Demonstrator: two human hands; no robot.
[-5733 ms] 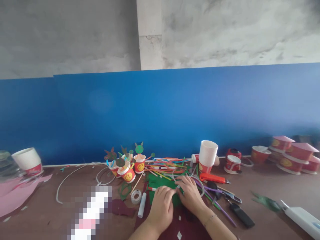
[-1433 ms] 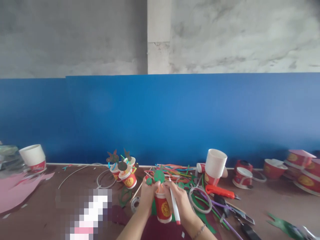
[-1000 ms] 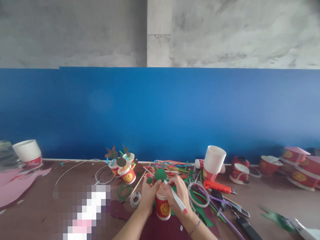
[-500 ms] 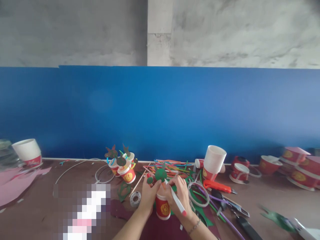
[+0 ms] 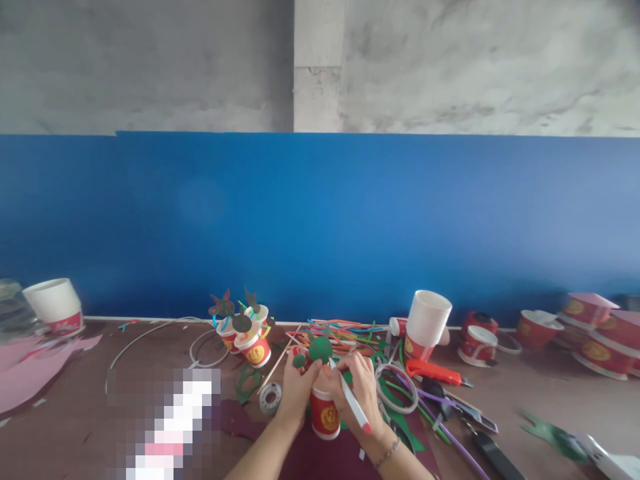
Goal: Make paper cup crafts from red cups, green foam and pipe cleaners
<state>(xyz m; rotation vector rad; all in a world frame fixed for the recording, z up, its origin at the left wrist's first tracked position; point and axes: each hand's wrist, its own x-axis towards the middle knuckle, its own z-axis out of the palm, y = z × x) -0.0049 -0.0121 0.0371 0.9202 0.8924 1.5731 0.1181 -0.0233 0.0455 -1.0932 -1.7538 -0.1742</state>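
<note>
My left hand [image 5: 296, 390] is closed on a round green paper cutout [image 5: 321, 349] with pointed tips, pinched by its lower edge. A smaller green disc [image 5: 299, 361] sits by the fingers of that hand. In my right hand [image 5: 363, 381] is a white marker pen [image 5: 354, 401] with a red end, held like a pencil. Its tip meets the lower right edge of the cutout. Directly below both hands stands a red paper cup [image 5: 326, 417] with a gold emblem, its top partly covered by my fingers.
To the left are paper cups [image 5: 255, 350] topped with dark cutouts, plus a tape roll [image 5: 271, 399]. Behind my hands lie colourful pipe cleaners [image 5: 345, 330]. On the right are a stack of white cups [image 5: 429, 317], an orange utility knife [image 5: 434, 372] and green-handled pliers [image 5: 555, 433].
</note>
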